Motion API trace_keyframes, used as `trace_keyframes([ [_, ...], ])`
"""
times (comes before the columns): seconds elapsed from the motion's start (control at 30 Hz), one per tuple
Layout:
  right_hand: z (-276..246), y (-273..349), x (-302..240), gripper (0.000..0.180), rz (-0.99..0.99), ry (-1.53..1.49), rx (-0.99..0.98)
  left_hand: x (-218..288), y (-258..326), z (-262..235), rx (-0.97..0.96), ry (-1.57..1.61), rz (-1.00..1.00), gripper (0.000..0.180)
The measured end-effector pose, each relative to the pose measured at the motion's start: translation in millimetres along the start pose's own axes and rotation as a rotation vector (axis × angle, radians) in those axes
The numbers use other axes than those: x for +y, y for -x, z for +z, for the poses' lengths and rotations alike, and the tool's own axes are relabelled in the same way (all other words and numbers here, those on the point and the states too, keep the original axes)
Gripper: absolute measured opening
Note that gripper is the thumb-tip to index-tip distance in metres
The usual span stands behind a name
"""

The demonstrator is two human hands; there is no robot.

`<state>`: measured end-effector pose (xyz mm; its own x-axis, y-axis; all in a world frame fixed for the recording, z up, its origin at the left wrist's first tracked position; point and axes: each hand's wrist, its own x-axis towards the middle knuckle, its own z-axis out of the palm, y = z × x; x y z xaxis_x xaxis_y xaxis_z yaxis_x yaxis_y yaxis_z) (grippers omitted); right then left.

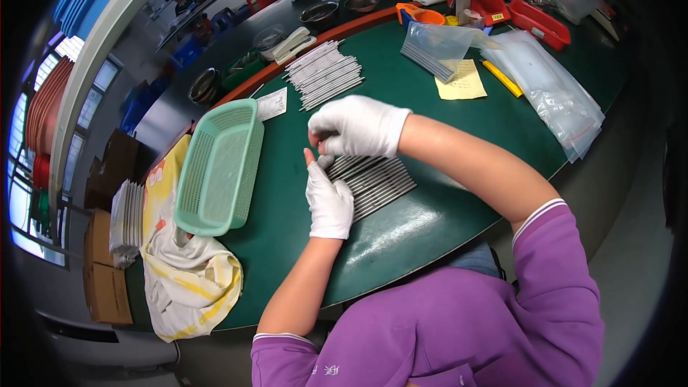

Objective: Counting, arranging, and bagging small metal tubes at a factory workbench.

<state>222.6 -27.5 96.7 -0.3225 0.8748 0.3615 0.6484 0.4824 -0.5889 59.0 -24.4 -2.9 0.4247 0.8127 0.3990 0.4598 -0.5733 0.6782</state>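
Table (387, 240): green and glossy, curving away in front of the person.
Basket (218, 165): pale green, on the table's left side, with nothing visible inside.
Cloth (192, 276): white and yellow, crumpled along the basket's left side and near end, hanging over the edge.
Bags (548, 89): clear plastic, stacked flat at the right.
Near rods (383, 185): metallic, lying side by side on the table in front of the person, slanting up to the right; their left ends were partly hidden by the hands.
Far rods (324, 75): paler, in a looser row beyond the hands.
Right hand (360, 125): white-gloved, above the near rods, fingers curled down toward the left; whether they pinched anything could not be told.
Left hand (330, 197): white-gloved, at the left end of the near rods, thumb raised with its tip bare, fingers bent close to the right hand; its hold could not be told either.
Pouch (437, 50): clear, with grey rods in it, overlapping the note (466, 84).
Tray (541, 23): red, beyond the bags.
Note: yellow paper, flat.
Slip (273, 104): white, just beside the basket.
Tool (502, 79): slim, yellow, between note and bags.
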Motion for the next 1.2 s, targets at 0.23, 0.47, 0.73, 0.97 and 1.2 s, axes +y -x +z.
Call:
trace_keyframes([
  [0.23,66.1,13.7,23.0,0.016,0.102,0.037,0.026,-17.5,-7.6,1.0,0.098,0.281,-0.174,0.083],
  [0.47,35.0,36.2,62.5,0.038,0.294,-0.622,0.445,-2.0,-6.9,-4.2,-0.039,-0.285,0.258,0.037],
  [0.73,49.8,63.6,55.1,0.076,0.302,-0.837,0.312,7.8,-1.8,1.7,-0.126,-0.377,0.305,0.041],
  [0.97,56.7,87.4,39.7,0.061,0.39,-0.674,0.525,16.0,-1.2,-5.0,-0.202,-0.431,0.282,0.053],
  [1.2,67.0,83.1,35.9,0.062,0.385,-0.885,0.619,17.3,-0.4,-6.5,-0.278,-0.53,0.3,0.054],
])
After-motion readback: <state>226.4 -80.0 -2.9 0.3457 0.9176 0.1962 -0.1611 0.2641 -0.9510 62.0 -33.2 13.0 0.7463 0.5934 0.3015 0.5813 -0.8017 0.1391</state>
